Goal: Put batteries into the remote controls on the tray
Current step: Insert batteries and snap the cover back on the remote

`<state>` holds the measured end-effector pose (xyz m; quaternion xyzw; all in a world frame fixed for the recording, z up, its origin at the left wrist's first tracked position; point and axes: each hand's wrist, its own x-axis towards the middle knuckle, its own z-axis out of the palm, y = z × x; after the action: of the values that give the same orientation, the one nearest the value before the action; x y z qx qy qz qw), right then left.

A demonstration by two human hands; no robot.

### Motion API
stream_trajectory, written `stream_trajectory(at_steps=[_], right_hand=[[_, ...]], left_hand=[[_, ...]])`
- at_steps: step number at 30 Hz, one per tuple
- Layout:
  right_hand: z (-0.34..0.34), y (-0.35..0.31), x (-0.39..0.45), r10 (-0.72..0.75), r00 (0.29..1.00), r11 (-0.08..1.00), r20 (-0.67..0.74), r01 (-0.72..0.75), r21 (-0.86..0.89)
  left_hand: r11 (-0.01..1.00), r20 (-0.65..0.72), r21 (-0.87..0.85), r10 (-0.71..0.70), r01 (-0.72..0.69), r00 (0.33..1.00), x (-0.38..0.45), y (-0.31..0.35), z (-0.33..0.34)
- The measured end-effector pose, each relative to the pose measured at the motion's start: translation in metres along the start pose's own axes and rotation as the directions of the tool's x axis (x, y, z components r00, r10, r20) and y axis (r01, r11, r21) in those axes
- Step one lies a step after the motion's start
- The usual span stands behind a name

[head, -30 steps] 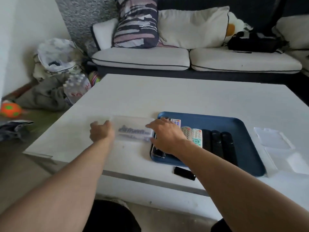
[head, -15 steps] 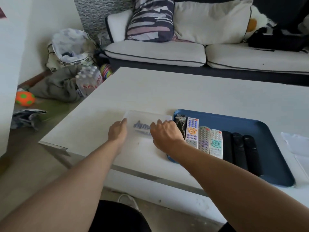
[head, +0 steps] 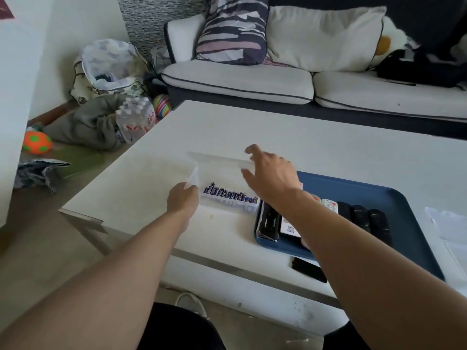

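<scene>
1. The clear plastic battery case (head: 228, 202) sits on the white bench (head: 303, 137), just left of the blue tray (head: 404, 205). Its transparent lid (head: 219, 159) is raised and tilted back.
2. The left hand (head: 182, 200) is at the left end of the case, fingers curled against that end; the exact contact is hidden behind the hand.
3. The right hand (head: 269, 174) holds the right end of the raised lid, with the thumb below and the fingers above its edge.
4. A row of batteries (head: 230, 194) with dark blue-purple jackets stands side by side inside the case. Their printing is too small to read.
5. The remote controls (head: 364, 217) lie side by side on the tray. Several are black; two light ones (head: 329, 204) show coloured buttons. The right forearm covers part of the row.
6. A white label (head: 289, 227) with small print lies at the near-left of the tray beside a black remote (head: 270, 221). The print is not legible.
7. A small black object (head: 308, 269) lies on the bench in front of the tray, near the front edge.
8. On the floor to the left, a wrapped pack of water bottles (head: 135, 118) carries red markings that cannot be read.
</scene>
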<state>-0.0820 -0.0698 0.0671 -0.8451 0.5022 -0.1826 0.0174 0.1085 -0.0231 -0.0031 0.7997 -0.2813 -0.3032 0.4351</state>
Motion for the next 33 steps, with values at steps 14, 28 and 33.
stream_trajectory(at_steps=[14, 28, 33], right_hand=[[0.028, 0.027, 0.022, 0.275, 0.951, 0.909, 0.141, -0.305, 0.284], [0.035, 0.017, 0.017, -0.013, 0.993, 0.995, 0.119, 0.002, 0.097], [0.041, -0.016, 0.013, -0.133, 0.98, 0.987, 0.15, 0.118, 0.105]], left_hand=[[0.952, -0.078, -0.304, -0.058, 0.032, 0.995, 0.02, -0.011, -0.001], [0.941, -0.121, -0.334, 0.009, -0.049, 0.993, 0.016, -0.004, 0.002], [0.9, -0.139, -0.432, -0.004, -0.057, 0.99, 0.018, -0.004, 0.003]])
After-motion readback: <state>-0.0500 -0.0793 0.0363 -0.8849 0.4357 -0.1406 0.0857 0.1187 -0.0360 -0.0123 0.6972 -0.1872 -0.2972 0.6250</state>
